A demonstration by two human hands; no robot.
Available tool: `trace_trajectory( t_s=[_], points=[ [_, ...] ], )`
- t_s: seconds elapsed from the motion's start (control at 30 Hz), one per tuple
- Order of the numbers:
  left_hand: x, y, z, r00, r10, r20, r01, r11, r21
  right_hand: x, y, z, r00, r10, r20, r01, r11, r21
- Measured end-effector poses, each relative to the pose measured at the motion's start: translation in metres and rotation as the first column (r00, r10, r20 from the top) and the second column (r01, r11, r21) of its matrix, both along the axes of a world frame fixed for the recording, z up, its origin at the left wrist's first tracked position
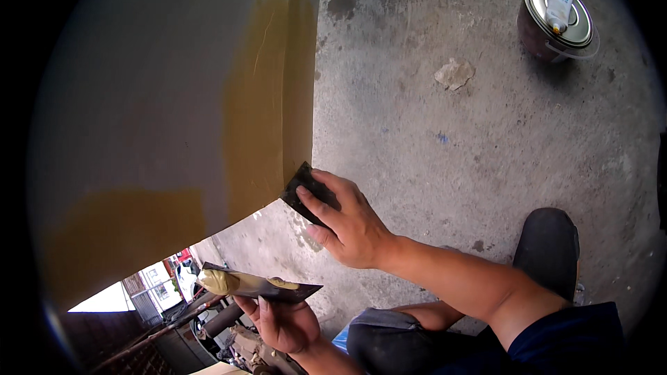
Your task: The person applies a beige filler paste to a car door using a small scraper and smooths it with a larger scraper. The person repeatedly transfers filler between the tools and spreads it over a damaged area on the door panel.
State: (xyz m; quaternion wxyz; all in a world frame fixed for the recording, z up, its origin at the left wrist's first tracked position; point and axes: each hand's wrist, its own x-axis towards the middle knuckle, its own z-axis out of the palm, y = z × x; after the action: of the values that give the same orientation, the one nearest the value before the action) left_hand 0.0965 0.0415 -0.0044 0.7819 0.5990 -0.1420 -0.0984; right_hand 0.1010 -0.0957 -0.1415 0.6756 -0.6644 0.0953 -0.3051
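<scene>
A large grey panel (142, 90) with yellowish-brown patches (257, 125) and a thin scratch fills the upper left. My right hand (347, 229) grips a dark flat spreader (313, 187), which meets the panel's lower right corner at the edge of a yellowish patch. Below the panel, my left hand (285, 326) holds a dark flat plate (299, 293) by its underside, with pale yellow paste (219, 281) heaped on its left end and smeared along it.
A lidded bucket (538, 42) with a white tube (559, 7) on it stands at the upper right of the concrete floor (445, 180), near a crumpled pale scrap (455, 73). My shoe (545, 236) is at the lower right. Dark metal parts (229, 319) lie beyond the panel.
</scene>
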Motion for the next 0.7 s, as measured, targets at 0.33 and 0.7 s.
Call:
trace_trajectory(
  t_s=[0.33,0.7],
  points=[
    [-0.012,-0.003,-0.007,0.989,0.096,-0.116,-0.091,0.994,0.053,-0.064,-0.042,0.024,0.692,0.484,0.536,-0.702,0.625,0.342],
    [-0.017,-0.011,-0.014,0.980,0.192,0.057,-0.194,0.980,0.040,-0.071,-0.045,-0.010,0.990,0.103,-0.092,-0.111,0.990,-0.086]
  ],
)
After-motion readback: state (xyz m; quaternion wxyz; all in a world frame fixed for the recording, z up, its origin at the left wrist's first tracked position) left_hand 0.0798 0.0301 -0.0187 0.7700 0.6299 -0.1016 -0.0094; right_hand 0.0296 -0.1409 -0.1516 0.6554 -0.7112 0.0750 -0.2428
